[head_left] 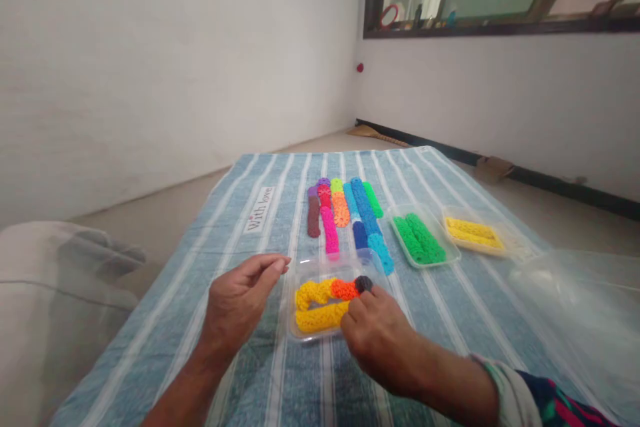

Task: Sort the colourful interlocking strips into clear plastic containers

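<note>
A clear plastic box (pixel 292 320) sits on the cloth in front of me. It holds rows of small knobbly, flower-edged pieces: a curved yellow row (pixel 314 292), a straight yellow row (pixel 320 317), an orange-red stretch (pixel 345 289) and a dark black piece (pixel 363 284) at the right end. My right hand (pixel 377 333) reaches over the box's right side, fingers closed at the black piece; its fingertips are partly hidden. My left hand (pixel 245 300) is by the left rim, thumb and fingers pressed together, with nothing visible between them.
Beyond the box lie coloured rows, including a pink row (pixel 329 230) and a blue row (pixel 365 207). To the right are a box of green rows (pixel 453 260), a box of yellow rows (pixel 473 233) and clear plastic (pixel 575 307). A striped cloth (pixel 210 273) covers the surface.
</note>
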The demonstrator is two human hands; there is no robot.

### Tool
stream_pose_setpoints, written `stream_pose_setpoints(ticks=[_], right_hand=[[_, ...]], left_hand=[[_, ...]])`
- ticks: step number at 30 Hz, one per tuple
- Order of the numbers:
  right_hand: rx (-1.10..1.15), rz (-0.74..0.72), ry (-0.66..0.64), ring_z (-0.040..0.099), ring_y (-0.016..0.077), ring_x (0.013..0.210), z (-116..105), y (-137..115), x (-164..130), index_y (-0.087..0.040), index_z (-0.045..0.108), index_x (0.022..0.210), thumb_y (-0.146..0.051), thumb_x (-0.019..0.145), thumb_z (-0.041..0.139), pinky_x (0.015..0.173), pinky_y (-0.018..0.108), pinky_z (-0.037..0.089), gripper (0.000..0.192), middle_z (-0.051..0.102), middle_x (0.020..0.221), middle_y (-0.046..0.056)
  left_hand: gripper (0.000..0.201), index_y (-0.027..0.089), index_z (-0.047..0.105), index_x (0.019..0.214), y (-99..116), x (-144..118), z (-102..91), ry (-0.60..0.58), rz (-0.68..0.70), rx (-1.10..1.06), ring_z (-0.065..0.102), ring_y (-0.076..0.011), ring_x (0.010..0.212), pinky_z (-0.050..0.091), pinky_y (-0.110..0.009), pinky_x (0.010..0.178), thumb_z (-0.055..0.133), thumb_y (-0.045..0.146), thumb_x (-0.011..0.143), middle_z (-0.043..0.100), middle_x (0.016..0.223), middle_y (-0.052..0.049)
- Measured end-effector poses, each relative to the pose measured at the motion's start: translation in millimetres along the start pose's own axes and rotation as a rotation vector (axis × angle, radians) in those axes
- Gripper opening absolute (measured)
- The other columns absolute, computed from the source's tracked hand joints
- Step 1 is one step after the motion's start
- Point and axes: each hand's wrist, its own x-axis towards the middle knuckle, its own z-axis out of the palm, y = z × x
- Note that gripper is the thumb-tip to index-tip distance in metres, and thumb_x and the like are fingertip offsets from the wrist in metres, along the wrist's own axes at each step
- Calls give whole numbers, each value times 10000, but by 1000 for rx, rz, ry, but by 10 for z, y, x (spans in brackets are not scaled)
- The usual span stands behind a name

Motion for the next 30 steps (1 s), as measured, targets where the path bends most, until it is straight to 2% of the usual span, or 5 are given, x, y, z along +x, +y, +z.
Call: stream_pose_setpoints(ticks=[4, 9, 16, 21, 30], right_hand=[[6, -29, 28, 569, 222, 641, 120, -251, -34, -163, 611, 742, -88, 788, 539, 740, 418, 445, 113, 643, 707, 82], [-20, 1, 83, 561, 228, 639, 250, -315, 26, -165, 605, 754, -72, 786, 525, 746, 433, 451, 126, 626, 698, 76], [32, 44, 151, 532, 214, 636, 339, -340, 20, -174, 595, 767, -108, 802, 585, 743, 414, 431, 76, 625, 712, 57], [236, 115, 212, 548, 229, 774, 251, -249, 18, -181, 604, 839, -323, 849, 666, 783, 391, 416, 155, 638, 805, 52], [380, 210, -79, 556, 237, 902, 188, -28, 386, -144, 610, 991, -110, 884, 465, 805, 364, 426, 183, 632, 972, 98]], left_hand=[[253, 198, 733, 862, -18, -187, -26, -149, 259, 165, 717, -170, 806, 571, -264, 782, 564, 386, 848, 773, 868, -26], [291, 167, 695, 1026, -97, -218, 79, -323, 485, 375, 698, -193, 1005, 548, -313, 932, 454, 267, 895, 755, 1058, -81], [291, 149, 617, 1067, -114, -150, 274, -566, 501, 651, 641, -231, 1062, 518, -388, 954, 406, 135, 868, 694, 1129, -122], [229, 160, 610, 989, -88, -147, 347, -689, 499, 791, 627, -251, 999, 465, -472, 969, 399, 140, 902, 676, 1050, -111], [260, 176, 619, 962, -118, -180, 359, -684, 470, 793, 623, -230, 968, 331, -545, 1074, 360, 153, 942, 669, 971, -68]])
